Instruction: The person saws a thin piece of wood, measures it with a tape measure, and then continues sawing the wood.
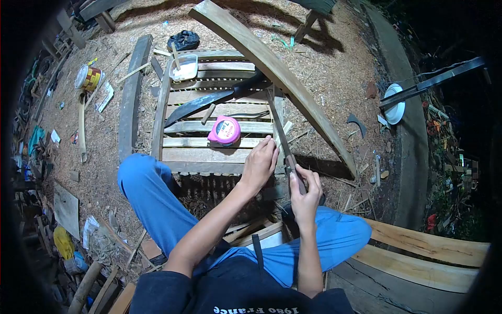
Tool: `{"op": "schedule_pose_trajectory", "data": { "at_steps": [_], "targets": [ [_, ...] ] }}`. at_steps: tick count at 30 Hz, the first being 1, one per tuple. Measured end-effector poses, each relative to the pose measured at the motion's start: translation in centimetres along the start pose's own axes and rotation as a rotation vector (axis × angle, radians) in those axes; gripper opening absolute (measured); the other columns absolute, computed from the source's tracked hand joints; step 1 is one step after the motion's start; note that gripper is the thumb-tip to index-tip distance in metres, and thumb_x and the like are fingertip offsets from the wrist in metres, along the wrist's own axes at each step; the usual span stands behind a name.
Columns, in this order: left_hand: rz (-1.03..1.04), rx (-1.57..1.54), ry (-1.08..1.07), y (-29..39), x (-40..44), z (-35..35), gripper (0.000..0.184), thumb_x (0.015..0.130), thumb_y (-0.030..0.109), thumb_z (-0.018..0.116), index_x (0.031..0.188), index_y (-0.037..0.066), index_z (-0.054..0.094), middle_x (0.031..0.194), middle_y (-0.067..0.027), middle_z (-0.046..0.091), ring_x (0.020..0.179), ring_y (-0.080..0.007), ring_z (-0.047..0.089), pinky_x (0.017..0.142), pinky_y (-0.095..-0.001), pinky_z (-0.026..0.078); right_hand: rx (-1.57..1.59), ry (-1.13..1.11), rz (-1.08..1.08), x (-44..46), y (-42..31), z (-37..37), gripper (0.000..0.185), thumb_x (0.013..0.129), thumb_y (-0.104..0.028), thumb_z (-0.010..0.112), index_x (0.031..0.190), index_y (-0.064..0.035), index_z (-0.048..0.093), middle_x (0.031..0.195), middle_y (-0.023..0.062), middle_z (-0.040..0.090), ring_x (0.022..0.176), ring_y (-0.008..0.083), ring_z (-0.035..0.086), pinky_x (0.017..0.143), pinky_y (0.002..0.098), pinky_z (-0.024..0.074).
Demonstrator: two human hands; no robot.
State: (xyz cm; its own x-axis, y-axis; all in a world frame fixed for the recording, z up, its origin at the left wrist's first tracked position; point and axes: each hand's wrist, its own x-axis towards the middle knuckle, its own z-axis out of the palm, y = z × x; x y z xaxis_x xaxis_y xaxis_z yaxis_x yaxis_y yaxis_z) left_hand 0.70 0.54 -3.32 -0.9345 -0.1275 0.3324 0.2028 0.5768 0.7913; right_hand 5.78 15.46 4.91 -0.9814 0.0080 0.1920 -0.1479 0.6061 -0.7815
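Between my two hands runs a long, thin dark tool (280,128), its far end on the slatted wooden stand. My right hand (306,191) is wrapped round its near end. My left hand (260,162) is closed beside the stand's near edge, left of the tool; what its fingers pinch is too small to name. On the slatted stand (209,156) lie a pink tape measure (226,131), a large dark blade (198,107) with a black handle, a short wooden peg (208,114) and a thin dark metal piece (248,114). A white tub (184,69) holds a wooden stick.
A long curved beam (282,78) crosses the stand's right side. Another beam (134,99) lies to the left. Beyond are a paint can (89,77), a black bag (183,41) and a white bowl (394,104). Planks (423,243) are at the lower right.
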Motion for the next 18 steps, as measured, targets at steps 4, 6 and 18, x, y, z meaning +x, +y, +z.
{"op": "schedule_pose_trajectory", "data": {
  "at_steps": [4, 6, 18],
  "targets": [
    [0.008, 0.001, 0.026, -0.1, 0.2, 0.5, 0.022, 0.102, 0.012, 0.061, 0.114, -0.006, 0.059, 0.120, -0.0299, 0.067, 0.112, -0.0462, 0.065, 0.096, -0.0508, 0.055, -0.039, 0.011, 0.026, -4.4, 1.2, -2.8, 0.024, 0.092, -0.001, 0.074, 0.115, 0.0009, 0.074, 0.102, 0.0154, 0.067, 0.089, 0.0275, 0.068, 0.082, 0.0369, 0.0544],
    [0.002, 0.008, 0.028, 0.0, -0.1, 0.6, 0.020, 0.102, 0.012, 0.061, 0.111, -0.006, 0.059, 0.123, -0.0313, 0.066, 0.114, -0.0463, 0.065, 0.098, -0.0510, 0.054, -0.066, 0.017, 0.020, -5.6, 1.6, -3.2, 0.023, 0.091, -0.001, 0.074, 0.115, 0.0008, 0.074, 0.102, 0.0148, 0.067, 0.089, 0.0268, 0.068, 0.082, 0.0363, 0.0543],
    [0.008, -0.007, 0.052, -0.2, 0.1, 0.6, 0.024, 0.101, 0.010, 0.063, 0.117, -0.008, 0.062, 0.117, -0.0305, 0.067, 0.112, -0.0462, 0.066, 0.094, -0.0492, 0.056, -0.078, 0.011, 0.048, -6.4, 0.7, -3.7, 0.026, 0.092, -0.004, 0.073, 0.117, 0.0005, 0.073, 0.100, 0.0158, 0.066, 0.091, 0.0299, 0.067, 0.085, 0.0401, 0.0535]
  ]
}}
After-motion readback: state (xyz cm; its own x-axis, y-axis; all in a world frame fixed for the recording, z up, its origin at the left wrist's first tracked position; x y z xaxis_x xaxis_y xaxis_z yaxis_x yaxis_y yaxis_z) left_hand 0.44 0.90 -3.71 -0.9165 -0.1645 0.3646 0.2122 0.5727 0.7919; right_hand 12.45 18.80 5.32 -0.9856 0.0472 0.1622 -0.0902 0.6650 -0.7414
